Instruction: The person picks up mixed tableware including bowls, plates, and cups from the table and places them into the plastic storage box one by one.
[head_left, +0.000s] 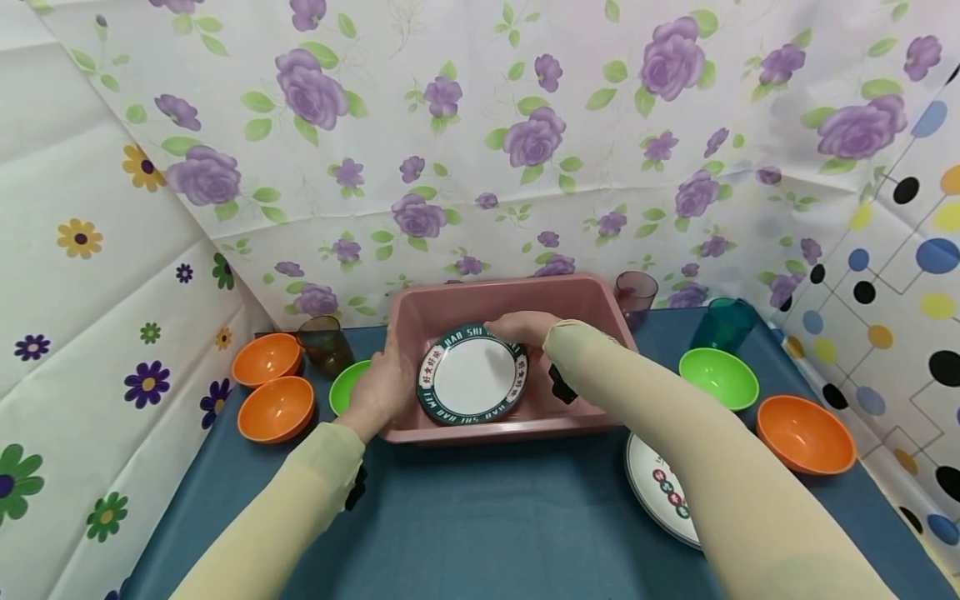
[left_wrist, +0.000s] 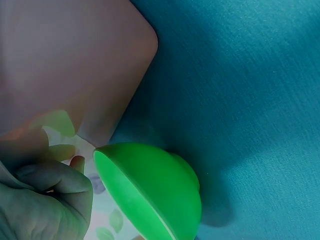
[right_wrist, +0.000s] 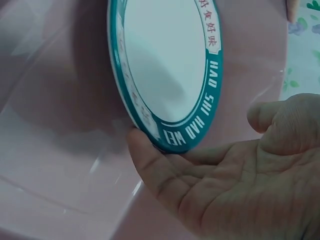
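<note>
A round plate point(head_left: 474, 372) with a dark green rim and white lettering lies inside the pink basin point(head_left: 498, 290). My left hand point(head_left: 382, 385) grips the basin's left side, its thumb and fingers curled at the wall in the left wrist view. Just outside that wall, a green bowl point(left_wrist: 155, 185) stands near the hand. My right hand point(head_left: 523, 327) reaches over the basin to the plate's upper right edge. In the right wrist view, its fingertips point(right_wrist: 142, 145) touch the underside of the rim, while the thumb stays apart from the plate.
Left of the basin are two orange bowls point(head_left: 266, 360) and a brown cup point(head_left: 326, 346). To the right stand a pinkish cup point(head_left: 636, 293), a teal cup point(head_left: 722, 325), a green bowl point(head_left: 718, 379) and an orange bowl point(head_left: 806, 433). White plates point(head_left: 652, 479) lie partly under my right forearm.
</note>
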